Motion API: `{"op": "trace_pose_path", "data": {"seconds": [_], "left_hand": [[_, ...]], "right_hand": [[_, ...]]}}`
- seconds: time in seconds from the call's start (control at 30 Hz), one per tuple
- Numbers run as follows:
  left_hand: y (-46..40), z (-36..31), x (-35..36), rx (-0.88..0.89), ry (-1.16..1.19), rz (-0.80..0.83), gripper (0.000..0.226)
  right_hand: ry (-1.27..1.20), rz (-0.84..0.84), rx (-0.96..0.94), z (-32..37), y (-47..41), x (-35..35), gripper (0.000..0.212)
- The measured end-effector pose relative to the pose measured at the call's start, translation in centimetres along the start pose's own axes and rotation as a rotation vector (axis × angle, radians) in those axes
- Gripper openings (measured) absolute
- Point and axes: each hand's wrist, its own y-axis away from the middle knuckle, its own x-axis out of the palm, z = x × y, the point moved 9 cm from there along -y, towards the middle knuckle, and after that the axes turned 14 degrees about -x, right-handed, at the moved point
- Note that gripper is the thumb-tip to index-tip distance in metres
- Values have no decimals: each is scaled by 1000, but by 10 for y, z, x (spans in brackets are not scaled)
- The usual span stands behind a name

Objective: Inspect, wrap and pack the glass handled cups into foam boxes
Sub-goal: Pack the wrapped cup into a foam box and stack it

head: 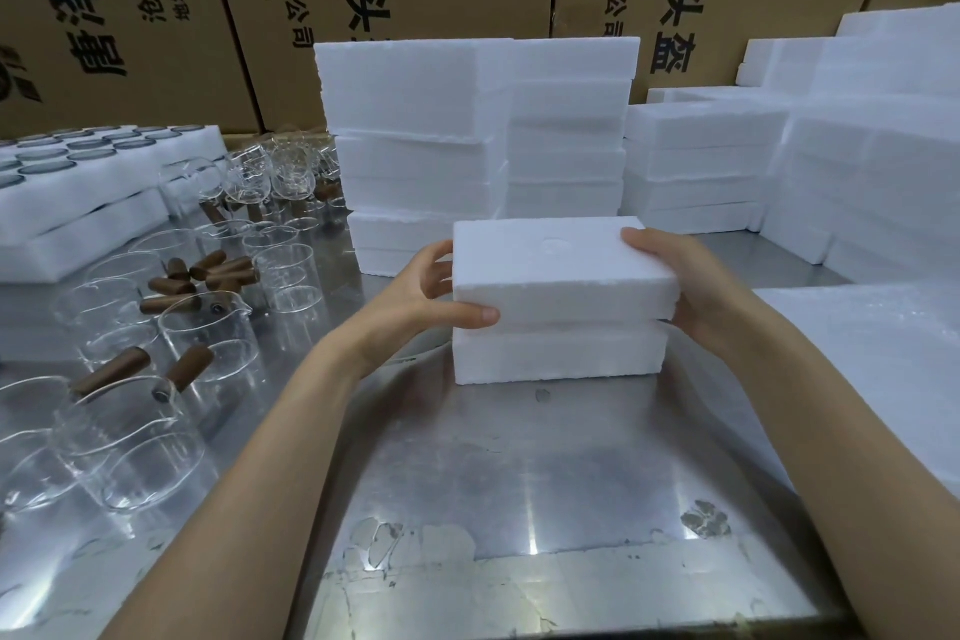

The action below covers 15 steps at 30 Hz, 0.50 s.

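Two halves make up the foam box (561, 353) at the centre of the frame: its base sits on the metal table (519, 483), and the lid (563, 270) lies on top, skewed, long axis running left to right. Both hands clasp the lid's short ends, left hand (421, 296) with its thumb curled across the front face, right hand (680, 286) with fingers over the top edge. Neither is nearer; the box lies straight ahead between them. The glass handled cups (208, 327) wait unpacked at centre left, nearer the left hand
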Motion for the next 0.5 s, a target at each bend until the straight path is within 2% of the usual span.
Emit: {"op": "trace_pose_path", "data": {"seconds": [0.3,0.5], "left_hand": [[-1,2,1,-2,-47,-15,97],[1,12,8,-70,-112,76,90]], "right_hand": [[-132,-95,46,3,2,0,12],[-11,-60,148,-13,11,0,16]]}}
